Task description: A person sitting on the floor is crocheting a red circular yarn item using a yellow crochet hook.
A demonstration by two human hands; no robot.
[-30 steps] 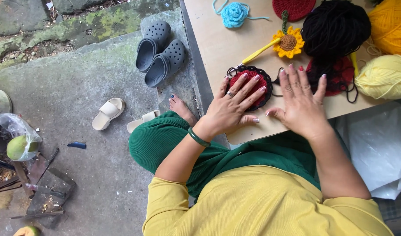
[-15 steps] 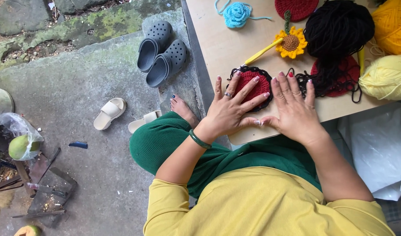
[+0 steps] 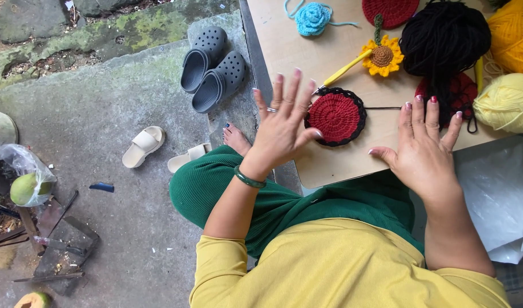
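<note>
Red crochet round (image 3: 334, 118) – one, between two open hands (image 3: 284, 122) (image 3: 424, 148).

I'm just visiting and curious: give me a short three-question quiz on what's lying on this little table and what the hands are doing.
1. True or false: the left hand is gripping the red crochet disc with black edging.
2. What colour is the crochet rose at the far side of the table?
3. Which lies nearest the right hand? A) grey clogs B) black yarn C) green fruit in a bag

Key
1. False: both hands are open with fingers spread, holding nothing.
2. Light blue.
3. B.
</note>
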